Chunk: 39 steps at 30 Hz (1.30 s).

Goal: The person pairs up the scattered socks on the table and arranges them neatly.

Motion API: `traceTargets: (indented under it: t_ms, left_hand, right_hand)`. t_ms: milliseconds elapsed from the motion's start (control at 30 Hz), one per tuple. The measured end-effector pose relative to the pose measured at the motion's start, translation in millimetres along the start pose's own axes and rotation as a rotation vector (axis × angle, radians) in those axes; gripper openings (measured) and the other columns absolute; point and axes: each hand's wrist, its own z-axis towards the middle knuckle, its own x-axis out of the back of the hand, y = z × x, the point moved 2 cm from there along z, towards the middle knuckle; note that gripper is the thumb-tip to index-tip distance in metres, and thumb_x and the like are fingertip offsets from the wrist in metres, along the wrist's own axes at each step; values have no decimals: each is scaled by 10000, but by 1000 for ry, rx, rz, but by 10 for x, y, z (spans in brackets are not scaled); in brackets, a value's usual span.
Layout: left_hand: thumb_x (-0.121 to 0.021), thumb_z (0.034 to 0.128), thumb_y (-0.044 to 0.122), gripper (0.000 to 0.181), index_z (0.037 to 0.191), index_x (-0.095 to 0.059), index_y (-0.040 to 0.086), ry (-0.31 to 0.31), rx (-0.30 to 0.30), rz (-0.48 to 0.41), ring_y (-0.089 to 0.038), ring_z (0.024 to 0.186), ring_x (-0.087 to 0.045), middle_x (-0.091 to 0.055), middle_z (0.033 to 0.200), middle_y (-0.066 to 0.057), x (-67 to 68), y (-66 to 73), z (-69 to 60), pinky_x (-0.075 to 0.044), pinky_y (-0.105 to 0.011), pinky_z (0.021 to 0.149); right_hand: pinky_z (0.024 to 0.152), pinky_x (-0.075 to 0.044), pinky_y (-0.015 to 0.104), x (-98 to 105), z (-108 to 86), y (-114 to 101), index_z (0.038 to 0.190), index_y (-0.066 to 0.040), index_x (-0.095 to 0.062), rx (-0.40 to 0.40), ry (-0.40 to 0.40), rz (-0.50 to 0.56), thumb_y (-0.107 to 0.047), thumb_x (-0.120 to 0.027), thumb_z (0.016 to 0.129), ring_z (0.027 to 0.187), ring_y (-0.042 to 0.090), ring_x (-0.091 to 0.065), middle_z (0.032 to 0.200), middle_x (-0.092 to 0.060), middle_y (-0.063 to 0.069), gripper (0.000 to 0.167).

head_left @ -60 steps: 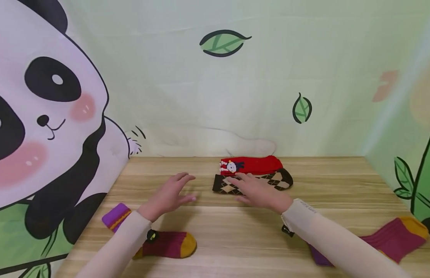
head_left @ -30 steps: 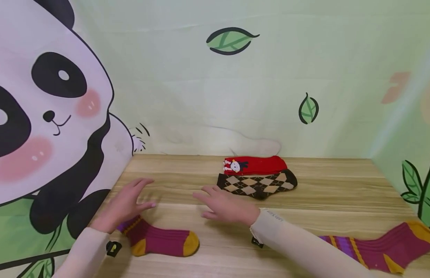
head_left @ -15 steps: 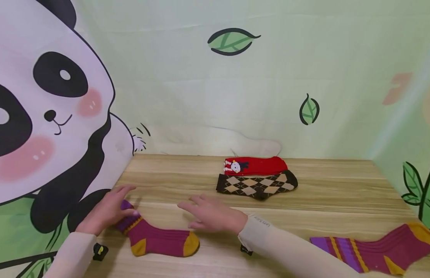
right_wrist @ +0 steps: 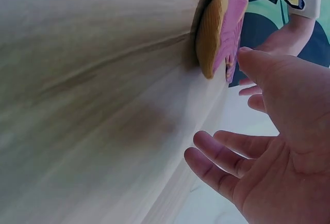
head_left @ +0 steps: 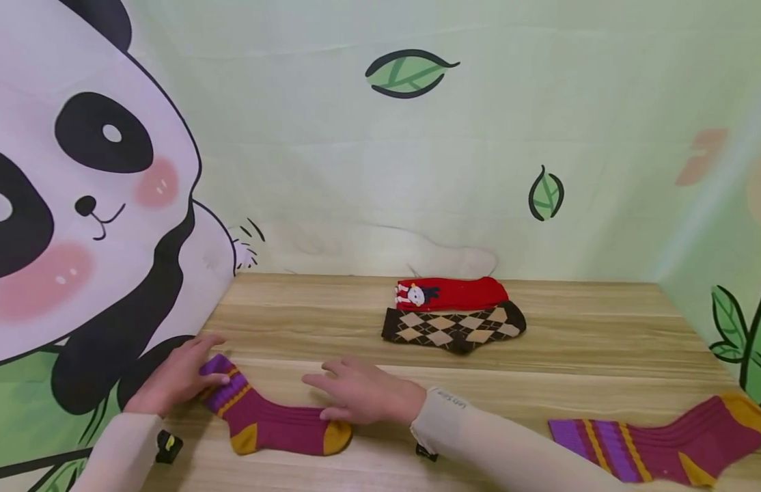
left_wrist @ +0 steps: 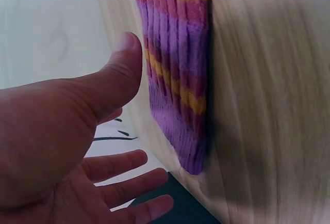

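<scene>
A maroon sock with a mustard toe and heel and a purple striped cuff lies flat at the left of the wooden table. My left hand hovers at its cuff, thumb apart from the fingers. In the left wrist view the striped cuff lies beyond the thumb, with a gap between. Over the toe end is my right hand, its fingers spread and holding nothing. The right wrist view shows the mustard toe apart from the right fingers.
A matching maroon sock lies at the right, partly behind the right sleeve. Near the back wall sit a red sock with a cartoon figure and a black-and-tan argyle sock. A panda-printed cloth borders the table's left side.
Both hands have moved left and nearer the body, away from the red and argyle socks, to the left maroon sock. The socks lie where they were.
</scene>
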Motion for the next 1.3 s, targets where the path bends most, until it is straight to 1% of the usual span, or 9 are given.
traceTargets:
  t_ms: [133,300,433,567,700,800,867,1133,1300]
  left_hand:
    - [-875,816,274,717,1350,-535,-64,-19,4,7,-496,1108,-570,-580,1285,-357,-27,-48,14,-468,-687,956]
    - [-873,819,270,674,1318,-559,-57,-41,2,-9,-398,990,-611,-634,1173,-302,-70,-110,17,-527,-628,896]
    - [-874,819,265,640,1292,-571,-43,-52,6,-25,-345,944,-610,-654,1111,-253,-100,-129,14,-549,-590,862]
    - [-881,809,236,561,1227,-605,-18,-38,-14,-27,-313,905,-607,-673,1054,-201,-105,-115,18,-558,-545,820]
    - [-880,804,185,449,1137,-631,15,-17,-50,-23,-288,862,-599,-679,988,-152,-107,-81,24,-546,-493,773]
    - [-877,800,149,400,1092,-637,19,6,-78,-3,-289,842,-595,-678,963,-151,-110,-48,21,-534,-496,770]
    - [-873,800,130,382,1081,-642,15,18,-82,10,-295,843,-596,-680,964,-155,-113,-22,15,-530,-510,785]
    - [-869,793,98,352,1058,-662,-5,20,-61,22,-319,855,-595,-686,965,-161,-133,30,19,-533,-560,827]
    - [-864,798,99,361,1073,-658,-11,19,-34,26,-332,871,-595,-683,986,-177,-158,25,25,-534,-572,842]
  right_hand:
    - [1154,-381,360,-2,12,-34,1586,-182,-383,19,0,13,-476,-543,1046,1352,225,-510,1467,-560,88,636]
    - [1013,-483,311,-20,11,-75,1565,-201,-420,38,2,48,-472,-553,1044,1217,207,-561,1413,-588,63,603]
    - [923,-492,270,-35,4,-101,1543,-215,-452,54,8,70,-469,-569,1037,1108,176,-567,1350,-617,45,578]
    - [860,-473,241,-35,10,-122,1512,-231,-491,64,-9,96,-456,-581,1034,1043,141,-553,1296,-636,21,537]
    - [867,-470,236,-30,19,-151,1482,-243,-536,59,-29,105,-449,-599,1027,1052,133,-552,1286,-649,7,503]
    - [889,-473,231,-33,20,-178,1464,-245,-567,57,-38,100,-443,-619,1019,1073,128,-557,1299,-651,-1,490]
    - [894,-468,221,-36,24,-196,1448,-244,-588,65,-39,89,-439,-631,1013,1072,119,-556,1297,-652,-12,478]
    - [830,-436,180,-29,33,-283,1377,-255,-648,117,-22,28,-399,-674,996,987,87,-531,1228,-647,-42,408]
    - [821,-458,173,-45,37,-338,1340,-279,-670,117,-18,19,-353,-700,987,991,86,-536,1209,-632,-43,363]
